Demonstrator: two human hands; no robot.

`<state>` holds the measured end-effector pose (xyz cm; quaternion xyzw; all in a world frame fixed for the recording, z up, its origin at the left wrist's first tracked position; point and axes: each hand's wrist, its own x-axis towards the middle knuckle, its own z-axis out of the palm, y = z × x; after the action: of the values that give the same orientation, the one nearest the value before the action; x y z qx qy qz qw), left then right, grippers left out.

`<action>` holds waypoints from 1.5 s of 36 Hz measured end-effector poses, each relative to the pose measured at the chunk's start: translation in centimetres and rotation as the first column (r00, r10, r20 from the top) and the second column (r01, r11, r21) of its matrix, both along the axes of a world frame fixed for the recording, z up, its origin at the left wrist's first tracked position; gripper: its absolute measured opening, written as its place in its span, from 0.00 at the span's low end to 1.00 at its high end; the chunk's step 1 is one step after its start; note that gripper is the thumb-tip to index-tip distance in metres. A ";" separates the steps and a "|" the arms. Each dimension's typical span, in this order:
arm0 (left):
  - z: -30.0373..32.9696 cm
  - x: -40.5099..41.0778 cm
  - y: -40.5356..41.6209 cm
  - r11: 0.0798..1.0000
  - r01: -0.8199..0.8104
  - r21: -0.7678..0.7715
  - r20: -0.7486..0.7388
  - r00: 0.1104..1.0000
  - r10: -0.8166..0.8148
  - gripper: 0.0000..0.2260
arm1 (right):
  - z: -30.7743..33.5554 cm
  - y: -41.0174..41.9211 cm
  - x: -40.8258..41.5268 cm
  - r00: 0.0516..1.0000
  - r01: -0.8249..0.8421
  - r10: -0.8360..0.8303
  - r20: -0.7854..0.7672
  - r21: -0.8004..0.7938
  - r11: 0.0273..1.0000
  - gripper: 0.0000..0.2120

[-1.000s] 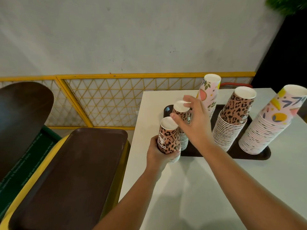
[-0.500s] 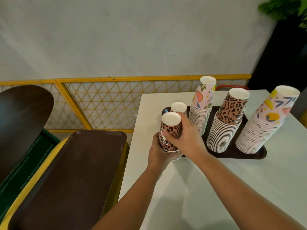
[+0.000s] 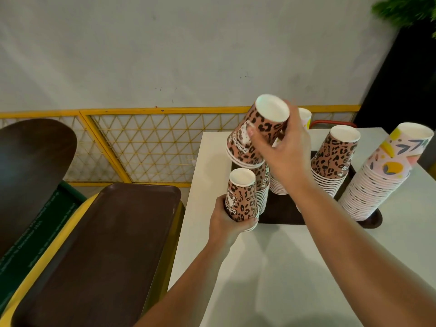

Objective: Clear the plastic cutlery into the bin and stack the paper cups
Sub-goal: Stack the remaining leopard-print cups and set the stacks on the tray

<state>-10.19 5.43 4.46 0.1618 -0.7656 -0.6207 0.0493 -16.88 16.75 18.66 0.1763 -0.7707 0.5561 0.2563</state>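
My right hand now lifts a few leopard cups clear, tilted, grip closed round them, left hand below still clasping its short leopard stack

cup stacks on tray — tray on table | bin left

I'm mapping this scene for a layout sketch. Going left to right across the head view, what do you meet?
Brown tray on the bin → left hand holding a leopard cup stack → right hand → tall leopard cup stack → pink patterned cup stack.
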 end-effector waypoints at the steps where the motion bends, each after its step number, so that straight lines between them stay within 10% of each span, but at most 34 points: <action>1: 0.0 0.0 -0.1 1.000 0.000 -0.005 -0.001 1.000 0.000 0.34 | 0.3 0.0 -0.3 1.000 0.019 -0.019 -0.014 -0.003 1.000 0.29; 22: 0.3 0.2 -0.3 1.000 -0.015 0.004 -0.019 1.000 0.015 0.32 | -5.2 0.7 -0.6 0.992 0.057 -0.072 0.107 0.137 0.989 0.35; 36: 1.5 0.2 0.9 1.000 0.018 -0.008 -0.100 0.995 -0.019 0.33 | -7.1 1.0 3.6 0.933 -0.220 0.116 0.340 0.288 0.932 0.38; 54: 0.6 1.0 0.8 0.996 0.065 -0.061 -0.091 0.993 -0.070 0.41 | -1.6 1.7 2.3 0.989 -0.042 0.023 0.148 0.130 0.991 0.32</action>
<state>-9.23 6.24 5.03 0.1052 -0.7851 -0.6065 0.0687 -14.54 18.45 17.03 0.1642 -0.8197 0.5191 0.1777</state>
